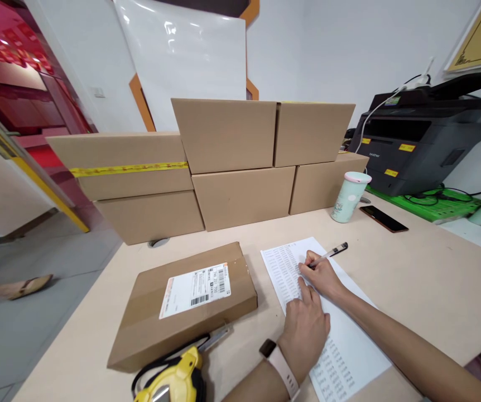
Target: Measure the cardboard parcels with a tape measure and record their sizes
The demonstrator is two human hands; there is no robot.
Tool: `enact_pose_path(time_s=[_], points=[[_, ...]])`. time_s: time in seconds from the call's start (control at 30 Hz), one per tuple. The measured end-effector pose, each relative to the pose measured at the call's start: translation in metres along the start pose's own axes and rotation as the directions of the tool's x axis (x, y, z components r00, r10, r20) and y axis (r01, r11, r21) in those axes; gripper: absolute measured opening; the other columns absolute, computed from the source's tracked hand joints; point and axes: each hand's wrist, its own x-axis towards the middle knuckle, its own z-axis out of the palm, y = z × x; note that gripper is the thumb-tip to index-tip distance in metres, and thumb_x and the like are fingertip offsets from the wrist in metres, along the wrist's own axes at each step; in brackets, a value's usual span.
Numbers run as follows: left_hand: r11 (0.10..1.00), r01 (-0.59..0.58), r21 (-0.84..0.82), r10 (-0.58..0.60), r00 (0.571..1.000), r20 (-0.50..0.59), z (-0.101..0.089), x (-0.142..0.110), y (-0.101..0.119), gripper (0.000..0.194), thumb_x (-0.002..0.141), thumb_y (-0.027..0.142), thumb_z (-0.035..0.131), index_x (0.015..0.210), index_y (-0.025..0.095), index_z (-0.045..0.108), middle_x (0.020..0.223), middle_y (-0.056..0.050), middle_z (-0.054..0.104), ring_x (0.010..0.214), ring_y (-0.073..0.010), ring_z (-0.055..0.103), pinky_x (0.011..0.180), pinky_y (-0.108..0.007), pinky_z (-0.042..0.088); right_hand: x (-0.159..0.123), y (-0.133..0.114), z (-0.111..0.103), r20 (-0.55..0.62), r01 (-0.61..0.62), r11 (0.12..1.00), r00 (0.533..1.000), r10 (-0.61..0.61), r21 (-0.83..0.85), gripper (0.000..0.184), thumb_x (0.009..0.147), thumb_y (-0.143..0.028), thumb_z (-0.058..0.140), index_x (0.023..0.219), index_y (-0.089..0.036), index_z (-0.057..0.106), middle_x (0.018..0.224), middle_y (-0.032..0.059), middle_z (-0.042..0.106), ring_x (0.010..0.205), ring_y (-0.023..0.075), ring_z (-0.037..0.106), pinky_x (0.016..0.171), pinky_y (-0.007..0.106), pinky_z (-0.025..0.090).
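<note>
- We see right hand (322, 273), fingers closed round pen (336, 252).
- Left hand (306, 329): fingers loosely together, gripping nothing, on printed sheet (345, 335).

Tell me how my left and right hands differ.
The left hand rests on the printed sheet with fingers stretched forward; the right hand is curled around a pen. The left hand has a pale wristband behind it; the right hand has none. Both are on the same sheet.

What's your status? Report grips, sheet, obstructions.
Right grip on pen, over printed sheet. Left grip resting on sheet. Labelled box left of sheet, not touching.
</note>
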Motion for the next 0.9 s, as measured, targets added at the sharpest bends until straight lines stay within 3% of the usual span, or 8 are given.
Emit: enact_pose_path(time_s=[0.33, 0.9], points=[[1.0, 0.007, 0.002, -0.007, 0.999, -0.046, 0.0038, 0.0003, 0.0, 0.049, 0.087, 0.042, 0.052, 0.122, 0.007, 0.056, 0.129, -0.023, 0.056, 0.069, -0.0219, 0.067, 0.058, -0.033, 0.052, -0.0002, -0.0024, -0.0002, -0.011, -0.001, 1.0, 1.0, 0.001, 0.002, 0.023, 0.069, -0.02, 0.053, 0.058, -0.023, 0.034, 0.054, -0.0074, 0.032, 0.051, 0.0109, 0.03, 0.048, 0.025, 0.024], [1.0, -0.004, -0.017, 0.004, 1.0, 0.017, 0.0002, 0.0019, 0.0001, 0.049, 0.089, 0.039, 0.05, 0.124, 0.005, 0.054, 0.129, -0.025, 0.055, 0.074, -0.0226, 0.067, 0.059, -0.033, 0.052, -0.0001, -0.0036, -0.0017, -0.047, -0.011, 1.0, 0.999, 0.011, 0.007, 0.024, 0.068, -0.02, 0.054, 0.057, -0.024, 0.033, 0.052, -0.0076, 0.031, 0.05, 0.0107, 0.029, 0.048, 0.025, 0.024]])
